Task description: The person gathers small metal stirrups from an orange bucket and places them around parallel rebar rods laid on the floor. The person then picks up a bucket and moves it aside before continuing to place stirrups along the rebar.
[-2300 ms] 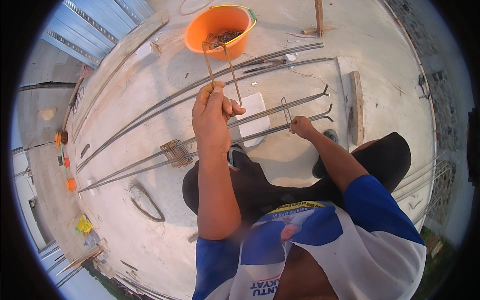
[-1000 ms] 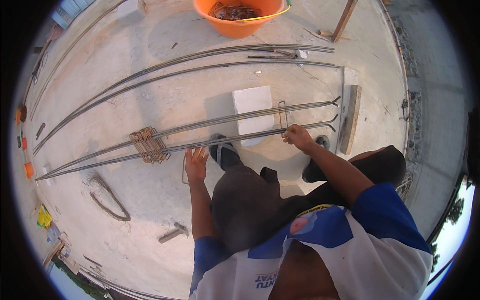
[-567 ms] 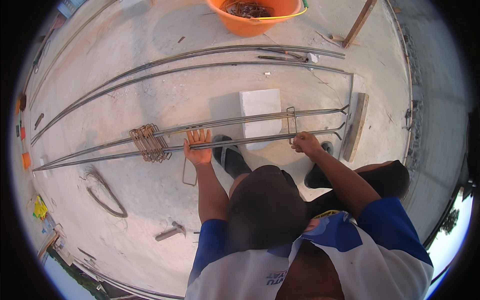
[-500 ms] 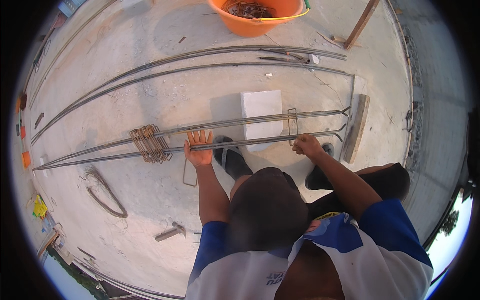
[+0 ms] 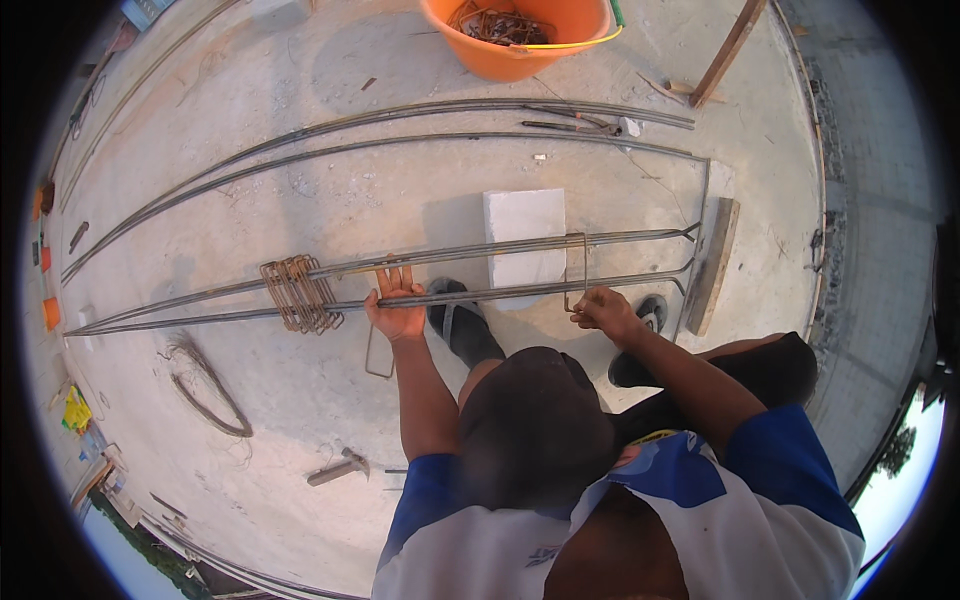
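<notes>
Two pairs of long steel bars (image 5: 455, 297) run left to right in front of me, with bent ends on the right. My left hand (image 5: 398, 308) is palm up beneath the nearer pair. These bars cross its palm, and its fingers reach up between the pairs. My right hand (image 5: 605, 312) pinches the near lower corner of a rectangular steel stirrup (image 5: 586, 262), which stands around the bars near their right end. Left of my left hand, several rusty stirrups (image 5: 300, 293) hang bunched on the bars. Another stirrup (image 5: 379, 352) lies on the floor below that hand.
A white block (image 5: 524, 215) sits under the bars. Farther off are more bars (image 5: 400, 143), pincers (image 5: 572, 122) and an orange bucket (image 5: 510, 55) of scrap. A wooden batten (image 5: 715, 268) lies right; tie wire (image 5: 212, 395) and a hammer (image 5: 340, 467) lie left.
My right hand has shifted slightly left with the stirrup, which now leans a little. My left hand stays under the nearer bars. The whole view has dipped slightly.
</notes>
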The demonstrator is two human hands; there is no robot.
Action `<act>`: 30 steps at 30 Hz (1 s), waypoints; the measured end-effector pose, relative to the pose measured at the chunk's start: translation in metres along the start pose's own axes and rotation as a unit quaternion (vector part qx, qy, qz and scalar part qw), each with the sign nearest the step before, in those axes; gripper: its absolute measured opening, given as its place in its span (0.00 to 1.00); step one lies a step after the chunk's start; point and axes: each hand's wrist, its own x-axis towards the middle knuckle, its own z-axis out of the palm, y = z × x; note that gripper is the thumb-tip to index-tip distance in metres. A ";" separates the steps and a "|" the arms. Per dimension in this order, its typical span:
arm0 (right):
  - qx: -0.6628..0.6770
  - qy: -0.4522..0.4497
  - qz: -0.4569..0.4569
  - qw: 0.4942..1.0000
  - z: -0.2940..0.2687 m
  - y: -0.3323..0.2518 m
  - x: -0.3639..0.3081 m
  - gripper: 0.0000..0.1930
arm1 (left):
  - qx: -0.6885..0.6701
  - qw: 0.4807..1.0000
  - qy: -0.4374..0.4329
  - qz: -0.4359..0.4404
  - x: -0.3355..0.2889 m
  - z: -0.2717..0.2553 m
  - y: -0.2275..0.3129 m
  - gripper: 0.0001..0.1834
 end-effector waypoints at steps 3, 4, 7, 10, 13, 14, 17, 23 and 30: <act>-0.021 0.012 -0.033 0.999 0.010 -0.005 -0.006 0.14 | 0.002 1.000 -0.015 -0.004 -0.005 0.009 0.003 0.29; -0.046 0.013 -0.043 0.998 0.013 -0.007 -0.009 0.14 | -0.002 1.000 -0.016 -0.002 -0.006 0.011 0.003 0.29; -0.094 0.011 -0.073 0.993 0.027 -0.015 -0.015 0.15 | -0.009 0.999 -0.035 0.000 -0.009 0.020 0.005 0.29; -0.107 -0.019 -0.097 0.989 0.050 -0.023 -0.015 0.14 | -0.008 0.999 -0.050 0.004 -0.010 0.032 0.006 0.29; -0.155 -0.075 -0.109 0.979 0.078 -0.035 -0.002 0.11 | -0.005 0.998 -0.055 0.007 -0.007 0.041 0.007 0.30; -0.165 -0.084 -0.113 0.976 0.087 -0.036 0.005 0.11 | -0.004 0.998 -0.057 0.007 -0.005 0.042 0.007 0.30; -0.178 -0.073 -0.115 0.974 0.118 -0.036 0.029 0.12 | -0.002 0.998 -0.062 0.008 0.002 0.044 0.005 0.30; -0.257 -0.015 -0.146 0.955 0.152 -0.035 0.051 0.12 | -0.040 0.998 -0.050 0.004 0.011 0.027 0.004 0.34; -0.249 -0.038 -0.152 0.956 0.169 -0.028 0.071 0.17 | -0.042 0.998 -0.043 -0.005 0.015 0.018 0.000 0.33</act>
